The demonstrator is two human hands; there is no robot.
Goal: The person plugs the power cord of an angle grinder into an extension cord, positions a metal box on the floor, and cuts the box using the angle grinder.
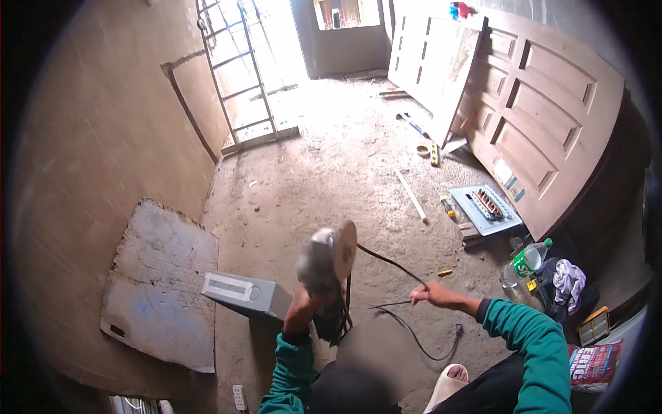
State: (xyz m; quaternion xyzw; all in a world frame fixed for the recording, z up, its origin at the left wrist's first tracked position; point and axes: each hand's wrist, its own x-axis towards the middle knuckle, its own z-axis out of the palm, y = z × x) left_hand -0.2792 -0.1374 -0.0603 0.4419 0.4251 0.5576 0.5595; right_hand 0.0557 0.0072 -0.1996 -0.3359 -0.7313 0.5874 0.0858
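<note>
From the head view, I have the left hand (300, 310) wrapped around an angle grinder (317, 263); its separate fingers blur together, so I cannot tell exactly how they sit. The grinder's round disc (345, 250) stands on edge just above that hand, toward its right. My right hand (431, 293) pinches the black cord (394, 261), which runs over from beside the disc, passes through the fingers and loops below the hand to a plug (458, 330).

Just left of the left hand is a grey box (265, 298) with a pale strip on its face; farther left lies a pale, rough slab (165, 276). Just above the right hand, a small yellow-orange piece (445, 273) rests on the floor (289, 179). Farther up and right of it is a light-blue panel (508, 219) carrying a row of reddish-brown parts. Well right of that hand, a clear bottle (514, 272) with a green cap leans beside a crumpled pale cloth (569, 283).
</note>
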